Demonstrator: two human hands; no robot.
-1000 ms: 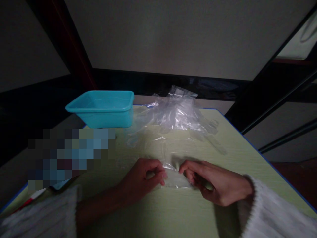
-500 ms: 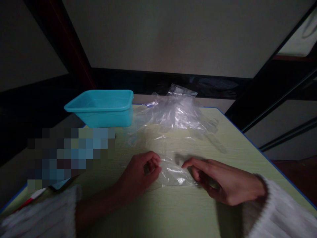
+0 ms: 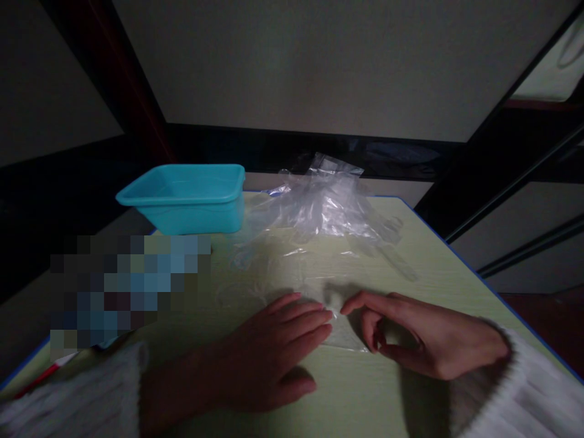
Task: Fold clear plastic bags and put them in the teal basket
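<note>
A thin clear disposable plastic glove [image 3: 344, 337] lies spread on the table in front of me, its finger shapes faintly visible toward the left. My left hand [image 3: 287, 340] rests flat over it, fingers stretched out and the thumb apart. With curled fingers and thumb, my right hand [image 3: 401, 331] pinches the glove's near right edge. Its index finger points toward the left fingertips. Beyond both hands sits a crumpled pile of clear plastic gloves [image 3: 333, 207], with a few finger parts trailing out on the right. My left hand covers much of the near glove.
A turquoise plastic basin [image 3: 196, 213] stands at the back left of the pale table [image 3: 365, 401], which has a blue edge. A blurred-out patch [image 3: 132, 286] hides something on the left. A red and white stick-like thing [image 3: 50, 371] lies close to my left sleeve.
My left hand has gone from a pinch to lying flat on the glove, a little nearer and to the right. My right hand has shifted slightly, its fingertips now closed at the glove's edge.
</note>
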